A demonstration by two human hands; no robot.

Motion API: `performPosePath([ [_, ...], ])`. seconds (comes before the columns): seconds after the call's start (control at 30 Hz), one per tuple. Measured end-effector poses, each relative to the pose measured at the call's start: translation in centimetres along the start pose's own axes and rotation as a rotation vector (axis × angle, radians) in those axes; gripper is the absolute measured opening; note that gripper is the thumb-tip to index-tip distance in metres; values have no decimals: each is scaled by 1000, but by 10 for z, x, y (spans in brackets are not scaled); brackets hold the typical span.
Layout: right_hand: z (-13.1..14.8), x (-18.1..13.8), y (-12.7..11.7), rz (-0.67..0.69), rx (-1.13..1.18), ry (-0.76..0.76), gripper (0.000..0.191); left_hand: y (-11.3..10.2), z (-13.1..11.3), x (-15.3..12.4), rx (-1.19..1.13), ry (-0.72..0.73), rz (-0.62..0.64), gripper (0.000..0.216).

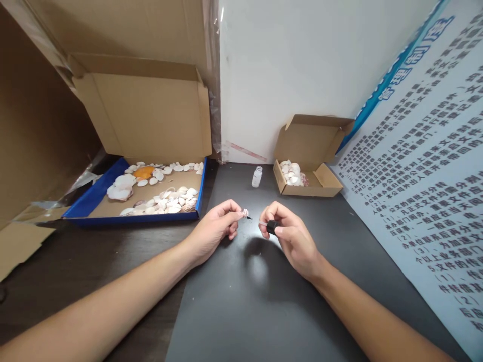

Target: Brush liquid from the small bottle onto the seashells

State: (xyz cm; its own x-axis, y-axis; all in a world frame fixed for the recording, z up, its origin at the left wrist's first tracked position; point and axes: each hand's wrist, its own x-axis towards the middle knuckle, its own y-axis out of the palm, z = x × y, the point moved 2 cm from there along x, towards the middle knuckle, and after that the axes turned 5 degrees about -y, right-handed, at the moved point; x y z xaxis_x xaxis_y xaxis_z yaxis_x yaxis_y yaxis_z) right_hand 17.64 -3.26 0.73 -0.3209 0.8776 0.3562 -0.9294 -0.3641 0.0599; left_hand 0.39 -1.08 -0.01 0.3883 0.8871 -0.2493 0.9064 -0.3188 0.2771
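Between the thumb and fingers of my left hand (221, 223) is a small striped seashell (245, 213). My right hand (292, 239) pinches the black cap of a brush applicator (271, 227), whose thin pale stem points left. A dark tip lies close beside the shell; whether it touches cannot be made out. Behind both hands, a small clear glass bottle (257, 177) with whitish contents stands upright without its cap on the dark mat. Both hands are held above this mat.
At the left an opened blue-sided cardboard box (109, 208) holds many shells and an orange one (144, 173). A smaller cardboard box (313, 190) with white shells (292, 173) stands at the back right. A white panel (302, 65) and a printed sheet (422, 166) border the mat (234, 311).
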Motion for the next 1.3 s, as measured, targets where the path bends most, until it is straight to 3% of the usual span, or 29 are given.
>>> performPosePath([
  [0.67, -6, 0, 0, -28, 30, 60, 14, 2, 1, -4, -103, -77, 139, 13],
  [1.3, 8, 3, 2, -81, -46, 57, 12, 3, 1, -5, -155, -125, 137, 9],
])
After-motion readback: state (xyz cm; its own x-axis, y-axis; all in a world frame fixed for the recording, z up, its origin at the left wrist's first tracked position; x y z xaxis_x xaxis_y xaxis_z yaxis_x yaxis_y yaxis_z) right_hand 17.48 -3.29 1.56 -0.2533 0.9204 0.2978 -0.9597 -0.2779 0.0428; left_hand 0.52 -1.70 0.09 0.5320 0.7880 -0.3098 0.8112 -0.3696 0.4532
